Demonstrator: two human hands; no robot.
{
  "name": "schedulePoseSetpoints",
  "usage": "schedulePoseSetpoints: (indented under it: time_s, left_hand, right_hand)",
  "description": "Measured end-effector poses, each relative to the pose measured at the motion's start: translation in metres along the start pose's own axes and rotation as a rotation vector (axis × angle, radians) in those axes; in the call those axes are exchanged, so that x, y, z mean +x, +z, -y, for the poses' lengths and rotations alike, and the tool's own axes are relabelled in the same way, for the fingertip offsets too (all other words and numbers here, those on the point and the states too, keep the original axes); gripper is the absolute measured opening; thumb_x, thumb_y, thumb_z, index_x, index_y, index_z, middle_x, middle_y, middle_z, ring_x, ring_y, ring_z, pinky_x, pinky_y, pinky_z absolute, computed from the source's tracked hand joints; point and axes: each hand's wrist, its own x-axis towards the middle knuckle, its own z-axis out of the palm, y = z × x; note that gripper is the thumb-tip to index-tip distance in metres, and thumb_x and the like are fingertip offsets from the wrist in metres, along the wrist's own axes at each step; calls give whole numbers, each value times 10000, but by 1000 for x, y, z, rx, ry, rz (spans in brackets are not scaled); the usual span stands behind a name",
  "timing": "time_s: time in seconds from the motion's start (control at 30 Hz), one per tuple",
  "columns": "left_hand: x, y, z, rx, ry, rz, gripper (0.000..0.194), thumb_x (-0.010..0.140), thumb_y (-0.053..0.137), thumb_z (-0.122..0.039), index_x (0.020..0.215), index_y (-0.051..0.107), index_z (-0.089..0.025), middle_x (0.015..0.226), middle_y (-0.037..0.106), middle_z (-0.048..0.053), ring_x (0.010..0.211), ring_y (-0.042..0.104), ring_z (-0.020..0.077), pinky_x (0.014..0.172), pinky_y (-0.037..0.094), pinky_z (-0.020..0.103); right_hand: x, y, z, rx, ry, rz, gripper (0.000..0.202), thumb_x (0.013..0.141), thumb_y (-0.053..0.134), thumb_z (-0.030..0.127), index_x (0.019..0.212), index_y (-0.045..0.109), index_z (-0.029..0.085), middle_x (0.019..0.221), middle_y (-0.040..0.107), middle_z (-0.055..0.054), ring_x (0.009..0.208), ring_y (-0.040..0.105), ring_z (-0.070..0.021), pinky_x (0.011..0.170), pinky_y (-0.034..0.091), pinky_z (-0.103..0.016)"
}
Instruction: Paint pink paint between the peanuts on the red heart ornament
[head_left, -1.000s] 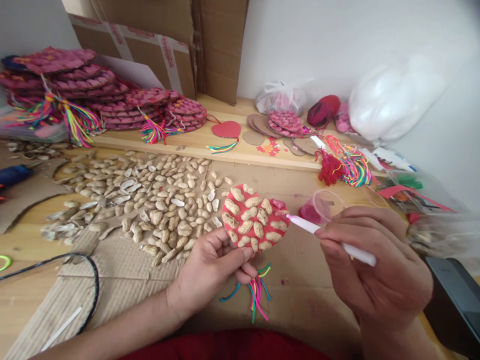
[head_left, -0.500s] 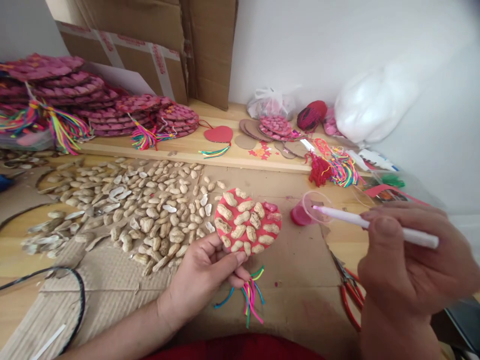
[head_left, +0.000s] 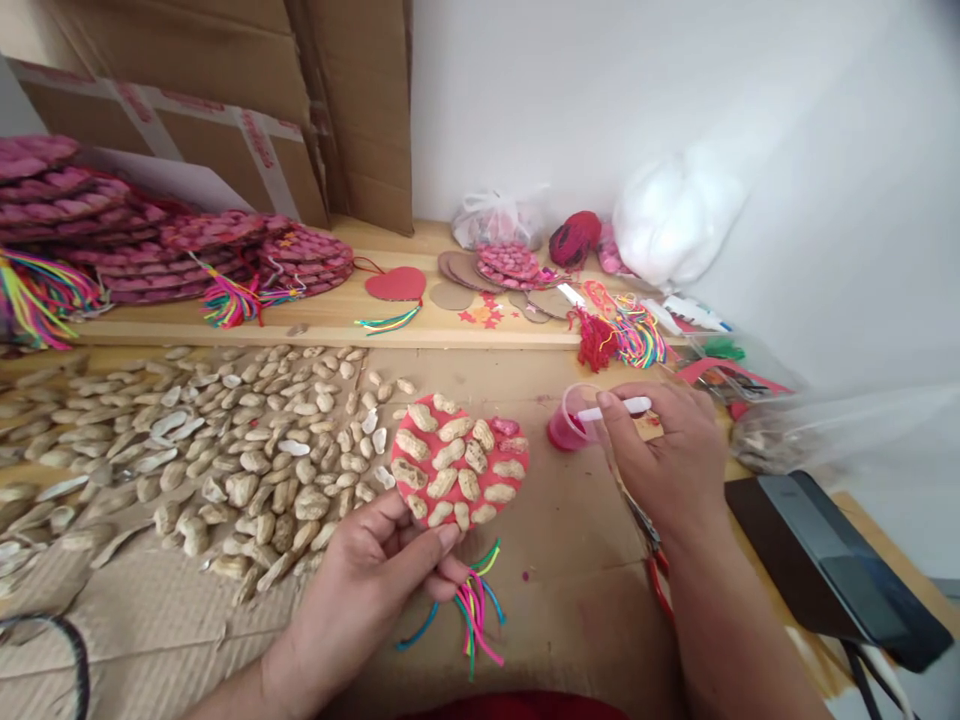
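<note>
My left hand (head_left: 390,570) pinches the lower edge of a red heart-shaped card (head_left: 489,468) and holds it above the cardboard. Whole peanuts in their shells (head_left: 450,454) cover the card, and one at its upper right is pink. Colourful cord ends (head_left: 474,610) hang below it. In my right hand (head_left: 664,450) is a white pen-shaped marker (head_left: 619,409), its near end hidden by the fingers. Its tip reaches into a clear plastic cup (head_left: 564,425) of pink liquid, standing right of the heart.
Loose peanuts (head_left: 262,480) spread over the left side. Stacks of pink peanut-covered pieces (head_left: 300,262), a red heart (head_left: 396,284) and tassels (head_left: 637,335) lie along the raised back shelf. Red-handled pliers (head_left: 658,575) lie beside my right forearm. A dark phone-like device (head_left: 832,560) sits at right.
My right hand has moved left and down to the cup, bringing the marker's tip into it. My left hand still holds the heart. The view has turned to the right.
</note>
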Motion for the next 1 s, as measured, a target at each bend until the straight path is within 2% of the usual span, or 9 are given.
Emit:
schedulePoseSetpoints:
  time_s: [0.2, 0.37, 0.6, 0.8, 1.0]
  left_hand:
    - [-2, 2, -3, 26, -19, -25, 238, 812, 800, -349, 931, 711, -163, 670, 743, 1, 586, 699, 122, 544, 545, 168]
    - [-2, 1, 1, 12, -16, -1, 275, 790, 819, -370, 934, 701, -168, 699, 756, 8, 608, 711, 133, 544, 555, 176]
    - [-2, 1, 2, 23, -33, 32, 313, 812, 796, -407, 955, 676, -155, 665, 766, 29, 436, 602, 80, 429, 471, 143]
    - [-1, 1, 4, -20, -26, 19, 303, 788, 820, -378, 956, 686, -164, 724, 767, 23, 620, 712, 135, 531, 547, 170]
    - [-1, 0, 5, -4, -42, 41, 275, 815, 794, -380, 928, 674, -159, 639, 749, 20, 533, 659, 109, 527, 529, 174]
  right_hand:
    - [1, 1, 0, -10, -4, 10, 207, 878, 648, 409, 824, 707, 218, 765, 690, -23, 766, 572, -189, 777, 408, -354]
    - [0, -2, 2, -44, -12, 0, 189, 878, 645, 389, 810, 696, 220, 764, 685, -26, 773, 540, -196, 775, 382, -355]
    - [-2, -1, 2, -85, -63, 15, 201, 893, 628, 388, 797, 684, 220, 764, 687, -26, 789, 534, -201, 787, 381, -355]
    - [-1, -1, 3, -40, -57, 7, 184, 898, 630, 374, 831, 694, 215, 788, 707, -28, 794, 567, -199, 799, 399, -359]
    - [-1, -1, 2, -48, -59, 4, 182, 893, 632, 371, 822, 688, 214, 768, 700, -28, 777, 582, -196, 811, 403, -367]
